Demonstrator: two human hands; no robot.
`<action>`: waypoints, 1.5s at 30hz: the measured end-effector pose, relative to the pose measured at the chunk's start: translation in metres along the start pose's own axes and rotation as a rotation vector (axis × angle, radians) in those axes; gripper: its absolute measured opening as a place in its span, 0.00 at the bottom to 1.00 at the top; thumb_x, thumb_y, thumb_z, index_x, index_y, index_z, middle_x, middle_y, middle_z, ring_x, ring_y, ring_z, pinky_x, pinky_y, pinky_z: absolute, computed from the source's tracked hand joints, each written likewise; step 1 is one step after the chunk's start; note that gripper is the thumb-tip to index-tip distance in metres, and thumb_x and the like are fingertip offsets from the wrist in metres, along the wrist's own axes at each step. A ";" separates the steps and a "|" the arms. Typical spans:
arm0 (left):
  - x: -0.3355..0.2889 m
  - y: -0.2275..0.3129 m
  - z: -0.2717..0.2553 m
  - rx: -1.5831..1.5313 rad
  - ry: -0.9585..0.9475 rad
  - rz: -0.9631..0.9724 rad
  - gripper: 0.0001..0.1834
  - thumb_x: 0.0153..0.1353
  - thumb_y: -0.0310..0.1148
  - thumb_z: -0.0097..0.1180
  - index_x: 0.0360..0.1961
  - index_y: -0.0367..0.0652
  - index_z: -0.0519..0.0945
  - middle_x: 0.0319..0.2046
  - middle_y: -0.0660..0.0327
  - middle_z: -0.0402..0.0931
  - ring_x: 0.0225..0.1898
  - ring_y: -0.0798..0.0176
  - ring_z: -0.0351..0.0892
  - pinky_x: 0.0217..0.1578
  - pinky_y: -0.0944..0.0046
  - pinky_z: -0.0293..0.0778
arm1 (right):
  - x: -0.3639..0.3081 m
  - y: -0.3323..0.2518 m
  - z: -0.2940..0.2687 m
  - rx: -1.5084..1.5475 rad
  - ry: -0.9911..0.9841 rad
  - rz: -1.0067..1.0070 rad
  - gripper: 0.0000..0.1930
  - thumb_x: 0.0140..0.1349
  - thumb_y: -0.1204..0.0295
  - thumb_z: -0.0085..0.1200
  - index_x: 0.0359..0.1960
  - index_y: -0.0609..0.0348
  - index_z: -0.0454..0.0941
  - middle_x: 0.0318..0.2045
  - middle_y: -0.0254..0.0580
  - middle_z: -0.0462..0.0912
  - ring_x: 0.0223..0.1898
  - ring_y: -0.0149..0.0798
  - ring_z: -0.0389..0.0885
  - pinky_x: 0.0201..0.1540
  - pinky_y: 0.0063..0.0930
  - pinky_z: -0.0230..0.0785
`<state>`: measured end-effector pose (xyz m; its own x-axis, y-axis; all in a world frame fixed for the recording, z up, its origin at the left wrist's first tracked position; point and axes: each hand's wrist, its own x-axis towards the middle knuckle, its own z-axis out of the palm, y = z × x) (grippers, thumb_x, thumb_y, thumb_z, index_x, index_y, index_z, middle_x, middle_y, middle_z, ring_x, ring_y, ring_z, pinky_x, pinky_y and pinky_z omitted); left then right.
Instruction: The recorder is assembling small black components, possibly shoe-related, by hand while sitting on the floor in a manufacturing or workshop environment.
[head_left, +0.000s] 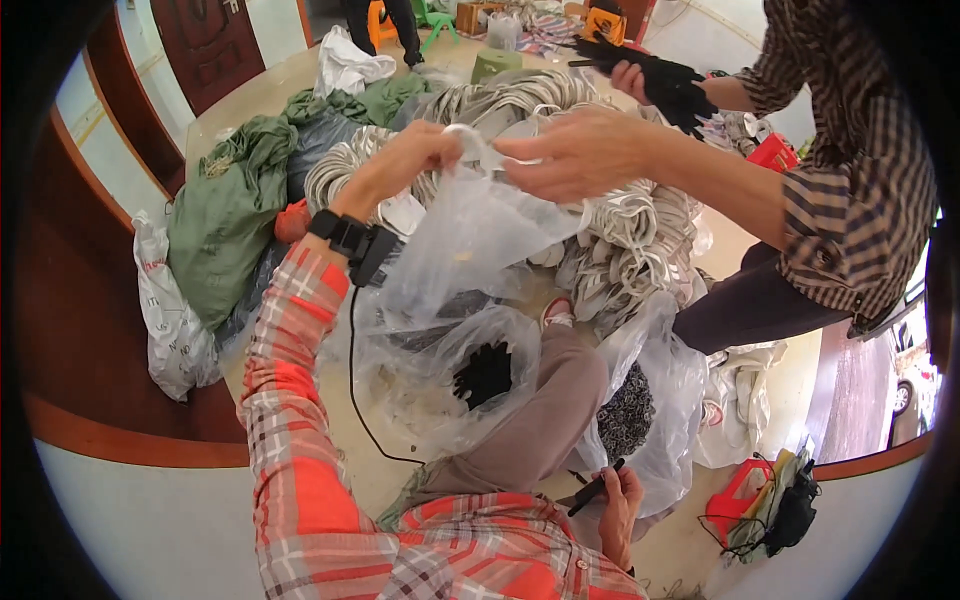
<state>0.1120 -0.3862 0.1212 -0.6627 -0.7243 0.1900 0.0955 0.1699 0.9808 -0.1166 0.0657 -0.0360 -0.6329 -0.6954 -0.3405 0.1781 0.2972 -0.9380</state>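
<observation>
My left hand (pixel 425 155) is raised ahead of me, its fingers closed on the gathered white top of a clear plastic bag (pixel 455 235). A co-worker's hand (pixel 590 150) reaches in from the right to the same white top. Low at the right, my right hand (pixel 622 500) is closed around a slim black tool (pixel 592 492) whose kind I cannot make out. Between them, another clear bag holds black gloves (pixel 485 375). Beside my knee, an open plastic bag (pixel 668 395) contains many small dark pieces (pixel 627 412).
Bundles of white looped bands (pixel 640 225) are heaped ahead. Green sacks (pixel 225 220) and a white sack (pixel 170 310) lie at the left. The co-worker's other hand carries black gloves (pixel 675 85). A red plastic stool (pixel 738 500) with cloths stands at the lower right.
</observation>
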 end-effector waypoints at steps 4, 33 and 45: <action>-0.045 -0.069 -0.034 0.399 -0.011 -0.221 0.11 0.51 0.35 0.52 0.25 0.36 0.77 0.20 0.66 0.73 0.23 0.73 0.70 0.28 0.72 0.66 | 0.007 0.000 0.005 -0.016 -0.003 0.019 0.08 0.58 0.69 0.48 0.27 0.61 0.71 0.23 0.36 0.76 0.23 0.25 0.72 0.26 0.17 0.64; -0.120 -0.272 0.015 1.155 -0.327 -0.751 0.31 0.53 0.52 0.46 0.49 0.36 0.70 0.44 0.44 0.72 0.49 0.46 0.70 0.49 0.46 0.61 | 0.028 -0.002 0.022 -0.084 -0.035 0.055 0.11 0.59 0.68 0.46 0.23 0.64 0.69 0.16 0.41 0.76 0.18 0.34 0.73 0.22 0.23 0.64; -0.174 -0.345 0.070 0.662 0.711 -0.453 0.32 0.48 0.42 0.56 0.48 0.28 0.65 0.44 0.38 0.67 0.48 0.41 0.65 0.49 0.53 0.62 | 0.053 -0.011 0.036 -0.566 0.073 -0.248 0.11 0.49 0.68 0.51 0.19 0.65 0.71 0.16 0.33 0.72 0.22 0.29 0.67 0.25 0.24 0.60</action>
<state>0.1425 -0.2718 -0.2535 0.0699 -0.9975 0.0051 -0.6139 -0.0390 0.7884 -0.1253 0.0019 -0.0463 -0.6575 -0.7477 -0.0926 -0.3955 0.4471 -0.8023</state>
